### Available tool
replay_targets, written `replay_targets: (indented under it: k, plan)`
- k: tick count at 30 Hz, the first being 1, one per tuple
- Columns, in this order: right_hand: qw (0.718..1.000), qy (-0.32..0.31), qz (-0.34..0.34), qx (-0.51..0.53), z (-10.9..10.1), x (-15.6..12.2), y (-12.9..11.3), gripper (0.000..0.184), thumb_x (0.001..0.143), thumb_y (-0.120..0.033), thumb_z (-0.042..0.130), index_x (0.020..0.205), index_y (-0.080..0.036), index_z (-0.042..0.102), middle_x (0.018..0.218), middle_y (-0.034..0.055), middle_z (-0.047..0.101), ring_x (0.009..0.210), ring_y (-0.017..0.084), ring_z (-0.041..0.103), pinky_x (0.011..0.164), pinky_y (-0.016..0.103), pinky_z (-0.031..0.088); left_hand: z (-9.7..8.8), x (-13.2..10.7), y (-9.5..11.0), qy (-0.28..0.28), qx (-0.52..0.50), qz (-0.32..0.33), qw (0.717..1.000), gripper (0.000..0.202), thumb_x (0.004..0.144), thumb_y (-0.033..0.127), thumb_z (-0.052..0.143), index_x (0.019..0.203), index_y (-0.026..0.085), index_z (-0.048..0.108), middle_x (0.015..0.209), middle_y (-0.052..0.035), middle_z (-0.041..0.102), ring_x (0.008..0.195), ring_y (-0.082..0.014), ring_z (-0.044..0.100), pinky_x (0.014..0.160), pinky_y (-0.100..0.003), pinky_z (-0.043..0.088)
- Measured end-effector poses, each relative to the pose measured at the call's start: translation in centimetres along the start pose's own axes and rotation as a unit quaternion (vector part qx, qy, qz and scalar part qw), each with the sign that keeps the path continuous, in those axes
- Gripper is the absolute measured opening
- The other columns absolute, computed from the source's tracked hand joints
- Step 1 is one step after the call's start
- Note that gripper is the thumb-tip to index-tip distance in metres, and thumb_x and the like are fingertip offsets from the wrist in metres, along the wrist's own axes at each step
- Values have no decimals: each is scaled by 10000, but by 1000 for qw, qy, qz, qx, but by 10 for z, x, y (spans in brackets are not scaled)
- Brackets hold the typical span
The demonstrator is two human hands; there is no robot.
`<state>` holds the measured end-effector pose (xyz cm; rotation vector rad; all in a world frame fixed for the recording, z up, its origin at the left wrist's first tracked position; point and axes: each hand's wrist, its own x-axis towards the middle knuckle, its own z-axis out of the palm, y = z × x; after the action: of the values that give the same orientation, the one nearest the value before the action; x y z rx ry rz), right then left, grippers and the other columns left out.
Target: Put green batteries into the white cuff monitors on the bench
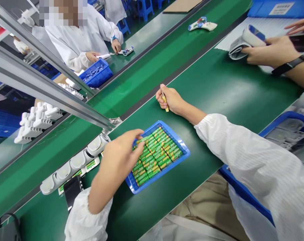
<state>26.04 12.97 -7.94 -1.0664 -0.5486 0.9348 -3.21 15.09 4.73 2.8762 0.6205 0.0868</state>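
A blue tray [184, 153] on the green bench holds rows of green and gold batteries [154, 155]. Over its left side is my left hand [119, 154], thumb and fingers closing around the end of one battery near the top left of the rows. Beyond the tray, my right hand [173, 100] is closed in a fist around a slim tool with a yellow end [164, 99], held just above the bench. The tool's middle is hidden by my fingers, so its exact kind does not show.
White rounded devices [78, 160] line the bench edge at left, some with batteries showing. Beside them lies a black phone [73, 190]. A metal post [91, 115] rises beyond. At right, another person's hands [272, 52] hold a white device. A green belt [142, 78] runs behind.
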Motion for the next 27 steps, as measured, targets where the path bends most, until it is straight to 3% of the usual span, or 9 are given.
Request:
replay_targets:
  k: [2,5,9,13,22,27]
  plan:
    - [1000,-2,7,13,-1,0,1,606,981,-799,621,795,-235,500,506,-46,444,358,98,350,320,222,306,-20,-8,-3,10,20,-50,998,298,992,280,637,1287,279,678,1125,13,805,820,-181,738,762,-305,550]
    - [999,-5,19,31,-1,0,2,589,991,-782,624,807,-235,505,512,-42,454,355,98,359,315,223,309,-34,-16,-4,-39,68,-103,992,269,964,233,634,1223,287,680,1077,19,806,808,-204,734,690,-315,500]
    - [999,0,16,33,-1,0,2,582,997,-772,626,808,-234,508,514,-37,458,362,101,362,314,226,306,-26,-14,-5,-116,116,-115,980,276,962,150,579,1198,276,651,1076,-4,787,864,-233,737,696,-329,469]
    - [1000,3,15,25,-2,0,4,579,988,-773,638,810,-236,515,512,-36,460,365,105,362,313,229,298,-18,-7,-8,-149,137,-120,972,333,930,82,574,1201,266,635,1126,-24,744,928,-245,730,747,-339,471]
    - [999,-11,27,32,-4,0,5,569,1005,-763,623,824,-235,514,511,-42,463,350,102,370,318,236,308,-16,-2,-11,-183,152,-144,961,354,945,101,559,1250,266,626,1121,-19,757,961,-270,731,732,-361,447]
    - [1000,-11,17,20,-4,-1,4,580,1002,-777,614,825,-232,526,512,-36,475,354,102,376,320,233,304,-15,-6,-12,-172,162,-137,962,320,959,121,562,1234,268,633,1087,-20,765,957,-277,734,702,-355,439]
